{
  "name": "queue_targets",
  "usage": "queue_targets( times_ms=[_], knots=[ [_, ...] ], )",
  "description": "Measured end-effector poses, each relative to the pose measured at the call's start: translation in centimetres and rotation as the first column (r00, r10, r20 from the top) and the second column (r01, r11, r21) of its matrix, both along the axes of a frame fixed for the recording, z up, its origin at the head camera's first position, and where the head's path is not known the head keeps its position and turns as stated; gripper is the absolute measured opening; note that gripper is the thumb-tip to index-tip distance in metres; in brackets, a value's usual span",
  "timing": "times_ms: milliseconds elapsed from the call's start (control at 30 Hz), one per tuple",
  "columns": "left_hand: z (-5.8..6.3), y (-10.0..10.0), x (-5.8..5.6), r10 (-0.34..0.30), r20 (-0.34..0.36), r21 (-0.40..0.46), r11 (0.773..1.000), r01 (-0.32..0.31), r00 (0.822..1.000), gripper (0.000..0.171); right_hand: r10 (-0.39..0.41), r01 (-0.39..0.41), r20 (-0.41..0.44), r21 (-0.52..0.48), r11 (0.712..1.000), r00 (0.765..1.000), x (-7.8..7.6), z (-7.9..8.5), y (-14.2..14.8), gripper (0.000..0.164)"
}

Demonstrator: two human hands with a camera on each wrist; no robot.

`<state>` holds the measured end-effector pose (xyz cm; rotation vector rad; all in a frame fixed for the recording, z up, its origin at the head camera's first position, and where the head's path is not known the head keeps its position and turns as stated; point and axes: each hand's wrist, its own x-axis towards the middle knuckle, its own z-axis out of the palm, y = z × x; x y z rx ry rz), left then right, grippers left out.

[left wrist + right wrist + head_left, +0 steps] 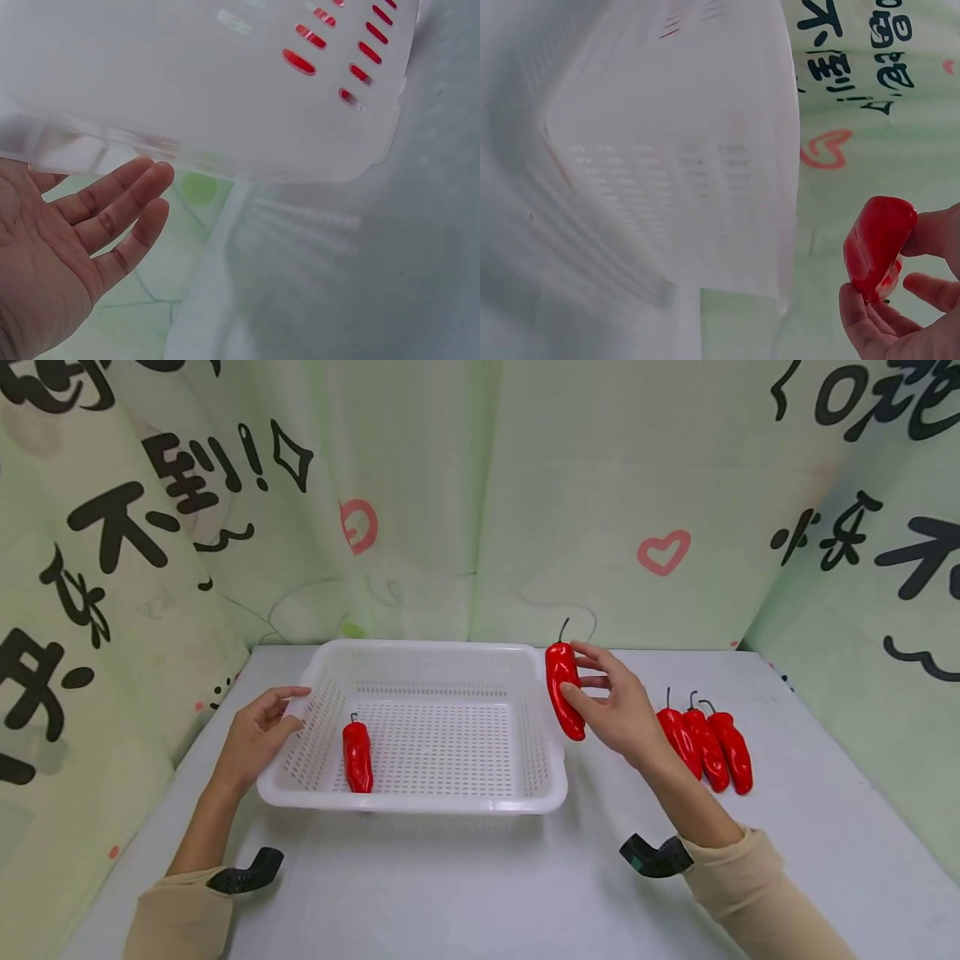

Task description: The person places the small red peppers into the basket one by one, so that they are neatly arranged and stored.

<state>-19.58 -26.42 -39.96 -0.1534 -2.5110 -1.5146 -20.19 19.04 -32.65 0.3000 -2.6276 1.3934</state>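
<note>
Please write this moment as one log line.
right grip: holds red chili pepper; left grip: at white plastic basket, left side; in basket: one pepper; on table: three peppers

A pale green back cloth point(555, 452), hanging in soft vertical folds, meets a left cloth point(116, 735) and a right cloth point(885, 718) at the far corners, closing in three sides. Thick black writing point(114, 535) runs over the left and right parts, while the middle bears a red heart point(663, 571) in outline, a second red mark point(372, 527), thin curls point(558, 605) and a green spot point(352, 630) low down near the table point(435, 893). The table is smooth and whitish, its far edge against the back cloth, and the light is soft and even, with faint shadows point(480, 828).
</note>
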Motion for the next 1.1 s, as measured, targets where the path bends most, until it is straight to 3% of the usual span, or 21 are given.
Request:
queue_targets(
  times_ms=[467,1100],
  knots=[
    [0.1,0.1,0.0,-0.015,0.013,0.002,1.000,0.014,1.000,0.040,0.109,-0.109,-0.007,-0.001,0.994,0.994,-0.2,0.1,-5.3,0.068],
    [0.1,0.0,-0.1,-0.005,0.000,-0.027,1.000,0.005,1.000,0.040,0.189,-0.189,-0.005,-0.006,0.982,0.982,-0.5,-0.5,-10.3,0.062]
  ],
)
